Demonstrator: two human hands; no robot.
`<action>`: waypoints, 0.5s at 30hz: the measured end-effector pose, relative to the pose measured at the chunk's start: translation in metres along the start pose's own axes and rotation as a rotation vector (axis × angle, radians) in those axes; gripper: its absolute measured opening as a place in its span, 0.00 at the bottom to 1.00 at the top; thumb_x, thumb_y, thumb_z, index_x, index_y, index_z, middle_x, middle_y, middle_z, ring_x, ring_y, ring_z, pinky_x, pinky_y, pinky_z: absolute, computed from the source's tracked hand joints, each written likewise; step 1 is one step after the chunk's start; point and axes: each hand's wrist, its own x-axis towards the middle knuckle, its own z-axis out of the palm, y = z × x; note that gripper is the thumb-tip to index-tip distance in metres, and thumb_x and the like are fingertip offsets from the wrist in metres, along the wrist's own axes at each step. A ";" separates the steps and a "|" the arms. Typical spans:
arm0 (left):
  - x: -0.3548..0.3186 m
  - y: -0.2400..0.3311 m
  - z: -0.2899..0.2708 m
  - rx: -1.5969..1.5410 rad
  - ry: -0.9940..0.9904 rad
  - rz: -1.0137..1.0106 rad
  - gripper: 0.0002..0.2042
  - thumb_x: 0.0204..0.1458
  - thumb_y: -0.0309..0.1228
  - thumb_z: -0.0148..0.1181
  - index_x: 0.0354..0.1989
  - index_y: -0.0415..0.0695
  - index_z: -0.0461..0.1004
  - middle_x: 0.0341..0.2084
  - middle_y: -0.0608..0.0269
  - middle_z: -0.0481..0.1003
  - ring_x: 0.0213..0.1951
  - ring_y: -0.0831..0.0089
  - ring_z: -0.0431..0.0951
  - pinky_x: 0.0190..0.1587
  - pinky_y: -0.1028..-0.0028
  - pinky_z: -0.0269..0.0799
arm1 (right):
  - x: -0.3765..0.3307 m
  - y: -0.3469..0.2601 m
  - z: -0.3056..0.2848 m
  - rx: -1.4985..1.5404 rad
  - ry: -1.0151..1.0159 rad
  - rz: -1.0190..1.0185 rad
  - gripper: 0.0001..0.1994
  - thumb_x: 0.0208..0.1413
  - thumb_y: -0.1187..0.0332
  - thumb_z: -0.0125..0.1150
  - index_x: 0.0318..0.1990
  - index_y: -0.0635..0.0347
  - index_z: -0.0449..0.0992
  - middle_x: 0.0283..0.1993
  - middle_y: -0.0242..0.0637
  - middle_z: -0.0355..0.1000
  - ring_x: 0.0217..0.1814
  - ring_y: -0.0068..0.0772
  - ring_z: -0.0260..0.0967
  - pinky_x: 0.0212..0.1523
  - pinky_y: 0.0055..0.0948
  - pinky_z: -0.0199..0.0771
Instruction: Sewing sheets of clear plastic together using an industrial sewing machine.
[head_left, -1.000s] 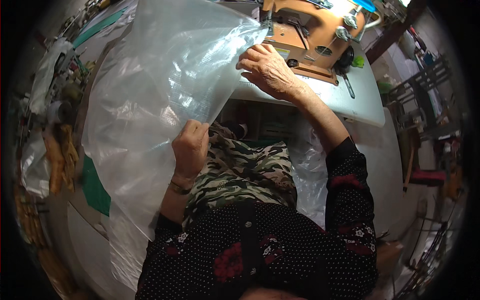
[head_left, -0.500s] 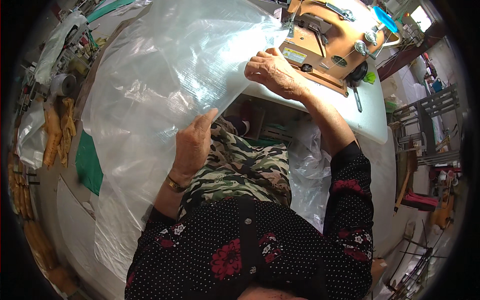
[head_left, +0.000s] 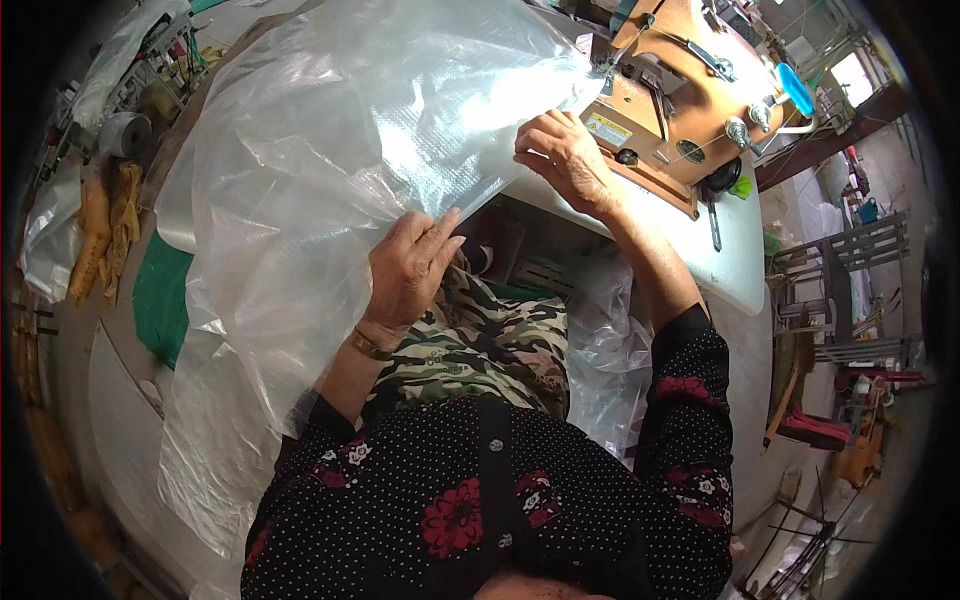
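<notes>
The fingers of your left hand [head_left: 405, 270] are grasping the near right edge of the big clear plastic sheet [head_left: 300, 150], with the thumb and forefinger pointing right, along a narrow strip of that edge. Your right hand [head_left: 572, 165] is farther off and to the right, its fingers curled at the same edge; you cannot tell from here whether they pinch it. The sheet spreads across the far left side of the desk [head_left: 735, 270] and hangs down past your left forearm, its far right corner reaching the needle end of the orange sewing machine [head_left: 690, 108]. The machine stands on the far right part of the desk, just beyond your right hand, with a blue disc [head_left: 796, 90] on its right side and a slim dark tool [head_left: 714, 228] lying near its base. Camouflage cloth [head_left: 480, 360] covers your lap, crumpled clear plastic [head_left: 603, 350] lies to its right, and green cloth [head_left: 160, 300] shows left of the sheet.
</notes>
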 end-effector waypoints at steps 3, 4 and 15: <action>-0.001 -0.006 0.004 0.001 0.053 -0.005 0.22 0.43 0.21 0.72 0.50 0.46 0.78 0.25 0.64 0.67 0.26 0.68 0.68 0.28 0.71 0.67 | -0.004 0.000 -0.005 -0.036 0.036 -0.067 0.08 0.52 0.65 0.67 0.38 0.53 0.77 0.43 0.30 0.71 0.49 0.35 0.66 0.55 0.42 0.61; -0.001 -0.008 0.005 -0.013 0.060 -0.008 0.21 0.43 0.21 0.71 0.49 0.45 0.79 0.24 0.64 0.66 0.25 0.68 0.68 0.27 0.71 0.67 | -0.006 -0.002 -0.006 -0.063 0.075 -0.108 0.10 0.51 0.64 0.68 0.39 0.53 0.77 0.45 0.31 0.71 0.52 0.36 0.66 0.59 0.43 0.61; 0.013 -0.004 -0.001 -0.088 0.075 -0.033 0.10 0.47 0.19 0.68 0.40 0.41 0.80 0.21 0.63 0.66 0.22 0.69 0.67 0.25 0.72 0.65 | -0.006 -0.021 0.016 -0.151 0.032 -0.202 0.11 0.48 0.67 0.67 0.40 0.53 0.76 0.41 0.31 0.70 0.46 0.35 0.68 0.49 0.40 0.66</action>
